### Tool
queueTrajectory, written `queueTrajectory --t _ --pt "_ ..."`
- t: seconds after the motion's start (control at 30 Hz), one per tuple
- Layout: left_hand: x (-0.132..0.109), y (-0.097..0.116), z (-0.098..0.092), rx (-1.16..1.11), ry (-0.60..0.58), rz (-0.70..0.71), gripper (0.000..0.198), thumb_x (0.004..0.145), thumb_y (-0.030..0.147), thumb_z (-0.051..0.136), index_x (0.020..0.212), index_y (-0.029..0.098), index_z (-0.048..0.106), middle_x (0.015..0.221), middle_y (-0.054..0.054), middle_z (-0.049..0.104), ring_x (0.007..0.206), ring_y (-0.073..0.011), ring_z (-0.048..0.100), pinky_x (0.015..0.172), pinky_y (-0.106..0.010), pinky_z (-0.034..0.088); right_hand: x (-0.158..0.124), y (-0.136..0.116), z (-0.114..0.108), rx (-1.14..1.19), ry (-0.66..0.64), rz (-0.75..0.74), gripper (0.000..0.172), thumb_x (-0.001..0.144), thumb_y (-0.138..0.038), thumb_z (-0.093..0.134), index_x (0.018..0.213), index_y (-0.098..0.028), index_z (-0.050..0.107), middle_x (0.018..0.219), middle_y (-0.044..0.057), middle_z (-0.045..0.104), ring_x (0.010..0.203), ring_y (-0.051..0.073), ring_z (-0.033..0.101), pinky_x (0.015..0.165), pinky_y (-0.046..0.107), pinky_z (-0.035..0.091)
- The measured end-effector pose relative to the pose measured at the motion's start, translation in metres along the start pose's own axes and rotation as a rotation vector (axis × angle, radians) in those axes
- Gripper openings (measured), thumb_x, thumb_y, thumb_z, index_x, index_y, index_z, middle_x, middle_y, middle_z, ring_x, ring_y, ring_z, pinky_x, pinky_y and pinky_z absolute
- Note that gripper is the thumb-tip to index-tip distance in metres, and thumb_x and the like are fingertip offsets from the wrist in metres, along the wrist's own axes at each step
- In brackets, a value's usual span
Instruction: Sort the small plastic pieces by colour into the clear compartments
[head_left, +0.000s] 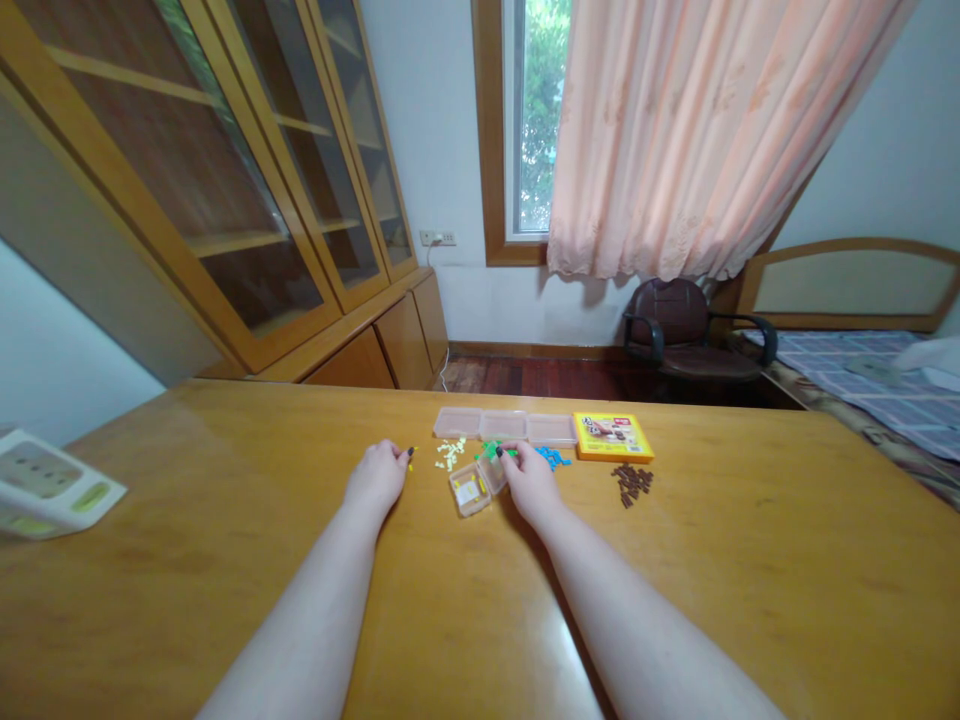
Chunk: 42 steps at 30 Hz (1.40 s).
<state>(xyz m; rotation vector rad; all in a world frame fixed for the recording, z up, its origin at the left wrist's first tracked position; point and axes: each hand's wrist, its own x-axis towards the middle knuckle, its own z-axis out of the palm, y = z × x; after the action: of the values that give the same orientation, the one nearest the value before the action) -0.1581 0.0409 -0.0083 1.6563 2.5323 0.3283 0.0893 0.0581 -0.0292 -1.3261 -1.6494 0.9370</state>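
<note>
My left hand (381,472) rests knuckles-up on the wooden table (225,560), fingers curled, with a tiny yellow piece at its fingertips. My right hand (529,473) lies beside a small open clear box (475,487) and its fingers pinch at small green pieces (491,450). Pale yellow pieces (450,455) lie scattered between the hands. Blue pieces (553,458) sit just right of my right hand. Behind them stands a row of three clear plastic boxes (504,425).
A yellow flat box (612,437) lies to the right, with a pile of brown pieces (634,482) in front of it. A white device (45,485) sits at the table's left edge. Beyond the table are a glass-door cabinet (247,190), chair (694,335) and bed (870,370).
</note>
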Motion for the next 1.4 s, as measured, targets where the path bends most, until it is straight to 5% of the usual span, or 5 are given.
queueTrajectory --t 0.27,0.73,1.07,1.27,1.4 --pt "-0.002 0.006 0.003 0.113 -0.197 0.059 0.023 0.087 0.033 0.043 0.090 0.017 0.058 0.089 -0.011 0.069 0.080 -0.0221 0.064 0.063 -0.028 0.042 -0.001 -0.003 -0.001 -0.008 -0.008 0.006 0.025 0.082 -0.030 0.046 0.094 -0.017 0.063 0.066 0.000 0.059 0.060 0.015 0.052 0.057 0.024 0.036" --pt "-0.011 0.009 -0.005 0.195 -0.225 -0.057 0.048 0.086 0.049 0.034 0.099 0.011 0.061 0.104 -0.022 0.066 0.094 -0.0314 0.064 0.074 -0.039 0.048 -0.002 -0.003 -0.001 -0.001 -0.007 -0.005 0.025 0.081 -0.030 0.046 0.093 -0.017 0.064 0.067 0.001 0.061 0.063 0.016 0.053 0.059 0.025 0.038" --pt "-0.012 0.022 0.008 0.198 -0.213 0.095 0.035 0.087 0.024 0.030 0.094 0.015 0.063 0.099 -0.016 0.068 0.089 -0.0261 0.065 0.071 -0.034 0.046 -0.002 0.000 0.002 -0.009 -0.017 0.008 0.025 0.082 -0.033 0.046 0.094 -0.018 0.063 0.062 -0.001 0.056 0.060 0.016 0.051 0.057 0.024 0.035" --pt "-0.030 0.040 -0.004 -0.027 -0.054 0.542 0.032 0.091 0.034 0.031 0.080 0.020 0.058 0.082 -0.006 0.066 0.075 -0.0178 0.059 0.064 -0.026 0.040 -0.001 0.002 0.003 -0.011 -0.015 0.010 0.026 0.081 -0.032 0.046 0.095 -0.018 0.063 0.062 -0.001 0.056 0.059 0.016 0.051 0.055 0.024 0.035" --pt "-0.040 0.046 -0.009 -0.159 -0.144 0.757 0.029 0.090 0.035 0.037 0.074 0.020 0.056 0.076 -0.002 0.062 0.069 -0.0147 0.055 0.061 -0.023 0.038 -0.001 0.002 0.003 -0.007 0.006 -0.009 0.026 0.082 -0.032 0.046 0.095 -0.019 0.064 0.066 0.000 0.059 0.062 0.016 0.052 0.059 0.025 0.037"
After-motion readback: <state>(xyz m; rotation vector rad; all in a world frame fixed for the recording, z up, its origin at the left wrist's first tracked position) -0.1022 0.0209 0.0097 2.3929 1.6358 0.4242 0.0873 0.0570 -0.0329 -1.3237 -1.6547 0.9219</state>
